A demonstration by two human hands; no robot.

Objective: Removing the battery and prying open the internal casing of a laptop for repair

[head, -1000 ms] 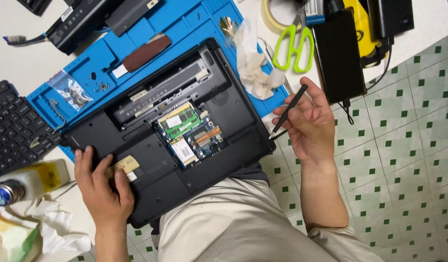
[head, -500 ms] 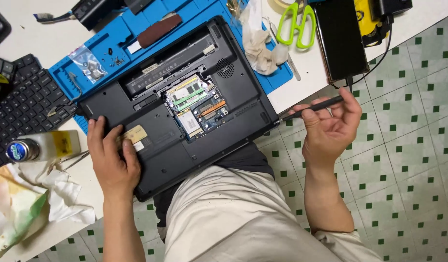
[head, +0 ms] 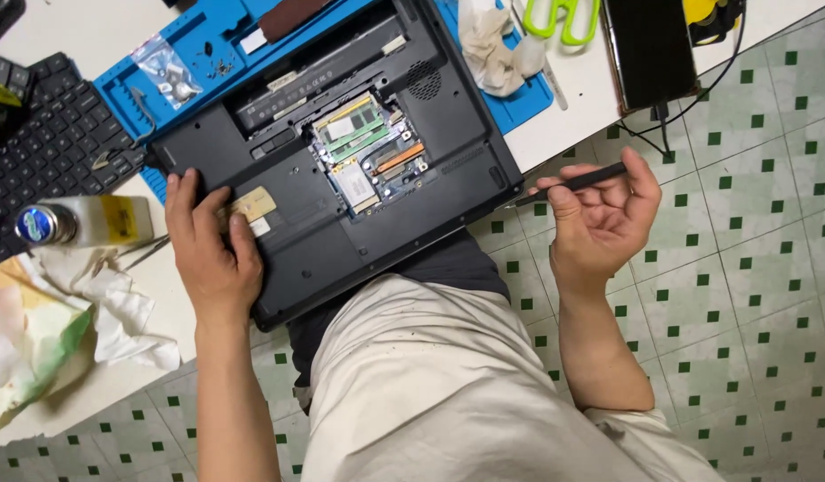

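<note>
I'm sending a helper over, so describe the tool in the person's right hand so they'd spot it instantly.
Start at the black laptop lying opened on the blue mat. Off its right corner, the right hand holds a thin black screwdriver over the tiled floor, unlike the green-handled scissors.

Blue mat [head: 529, 100], black keyboard [head: 46, 147], green scissors [head: 564, 16] — bottle [head: 87, 221], crumpled tissues [head: 118, 308] nr table edge

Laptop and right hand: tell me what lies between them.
Head view: nothing; only the tiled floor shows between the laptop and right hand, which holds a black tool.
</note>
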